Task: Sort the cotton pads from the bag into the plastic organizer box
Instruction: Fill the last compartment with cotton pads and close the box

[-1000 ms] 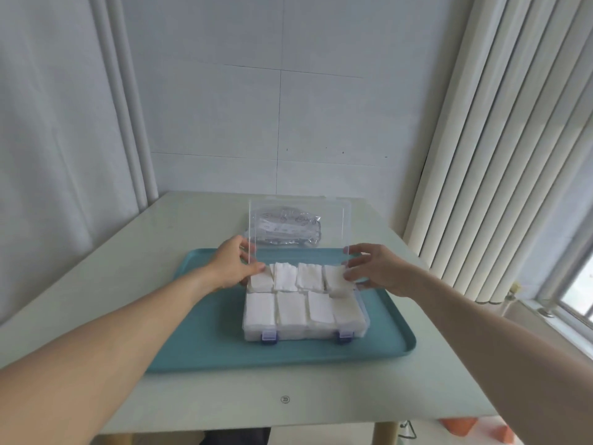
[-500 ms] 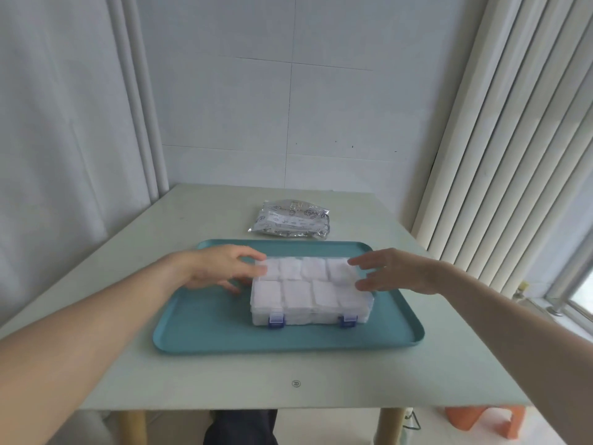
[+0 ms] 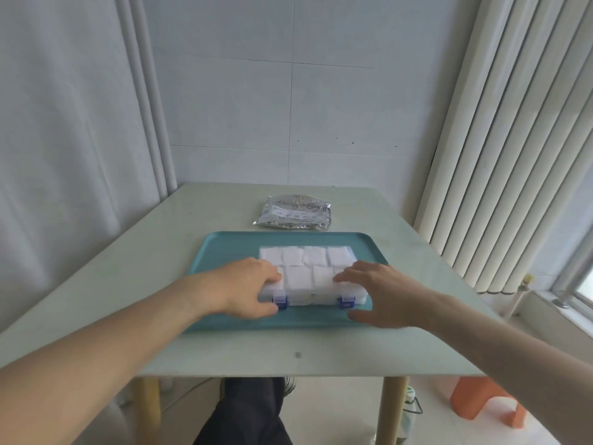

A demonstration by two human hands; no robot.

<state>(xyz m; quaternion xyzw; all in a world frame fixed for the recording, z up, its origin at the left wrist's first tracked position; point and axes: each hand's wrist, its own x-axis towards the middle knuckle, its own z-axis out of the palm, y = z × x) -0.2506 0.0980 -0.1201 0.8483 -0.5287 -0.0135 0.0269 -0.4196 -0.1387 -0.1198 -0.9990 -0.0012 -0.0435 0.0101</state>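
Nearest the viewer, two bare forearms reach forward over a pale green table (image 3: 224,354) toward a teal tray (image 3: 231,248). On the tray sits a clear plastic organizer box (image 3: 359,295) with its lid down, white cotton pads (image 3: 305,255) showing through it in two rows of compartments.

The left hand (image 3: 247,287) rests on the box's near left corner, fingers curled over the lid edge and thumb low beside the left blue latch (image 3: 281,301), gripping that corner. The right hand (image 3: 382,293) hovers at the near right corner with fingers straight and spread, holding nothing; its fingertips lie at the lid, and whether they touch it cannot be told. The right blue latch (image 3: 346,302) sits just left of this hand.

Beyond the tray, a crinkled silver bag (image 3: 293,213) lies flat on the table, apart from the box.

The sorting itself looks finished; the step in hand appears to be securing the lid. The next move likely calls for pressing each latch closed while holding the lid flat against the pads.
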